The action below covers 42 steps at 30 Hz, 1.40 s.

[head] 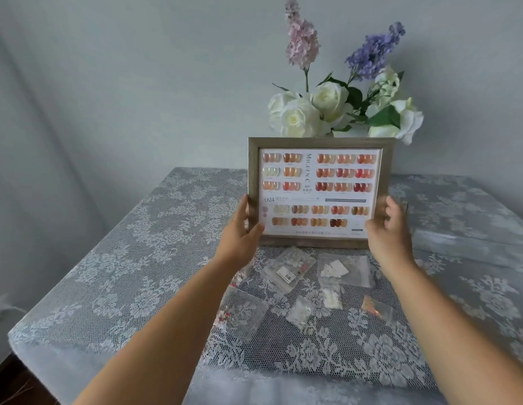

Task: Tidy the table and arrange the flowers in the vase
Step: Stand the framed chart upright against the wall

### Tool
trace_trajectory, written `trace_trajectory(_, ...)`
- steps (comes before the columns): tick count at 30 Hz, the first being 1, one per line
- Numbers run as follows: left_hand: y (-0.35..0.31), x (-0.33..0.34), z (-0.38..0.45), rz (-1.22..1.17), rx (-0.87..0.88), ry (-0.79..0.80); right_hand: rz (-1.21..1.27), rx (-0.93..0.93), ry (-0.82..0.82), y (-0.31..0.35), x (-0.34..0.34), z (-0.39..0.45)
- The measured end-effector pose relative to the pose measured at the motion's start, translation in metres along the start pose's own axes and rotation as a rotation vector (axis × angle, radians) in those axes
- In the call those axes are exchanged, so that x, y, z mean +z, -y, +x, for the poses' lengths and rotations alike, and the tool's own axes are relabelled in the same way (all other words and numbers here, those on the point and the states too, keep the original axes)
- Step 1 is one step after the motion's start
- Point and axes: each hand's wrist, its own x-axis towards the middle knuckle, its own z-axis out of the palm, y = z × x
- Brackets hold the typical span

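The frame hides the vase completely, so only the flowers show above its top edge. The fingers of the left hand go behind the frame and cannot be seen. The right hand is blurred. The small print on the chart is too small to read. What is inside the clear bags cannot be told. The bench is cut off by the right and bottom edges.

Head camera looks forward and down at the table
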Motion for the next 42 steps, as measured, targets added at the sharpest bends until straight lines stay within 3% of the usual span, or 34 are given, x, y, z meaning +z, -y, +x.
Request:
trace_trajectory(7,0.011,-0.002,0.002,-0.063,-0.065,-0.011,-0.201,0.022,0.004,-0.016,0.000,-0.006)
trace_trajectory(27,0.020,-0.003,0.001,-0.088,-0.069,-0.026,-0.192,0.093,0.070,-0.039,0.001,-0.009)
trace_trajectory(33,0.001,-0.004,0.006,-0.068,0.006,0.062,-0.168,0.069,0.100,-0.034,0.005,-0.010)
trace_trajectory(42,0.001,-0.022,0.001,-0.277,-0.001,-0.016,-0.161,0.044,0.137,-0.003,0.010,-0.018)
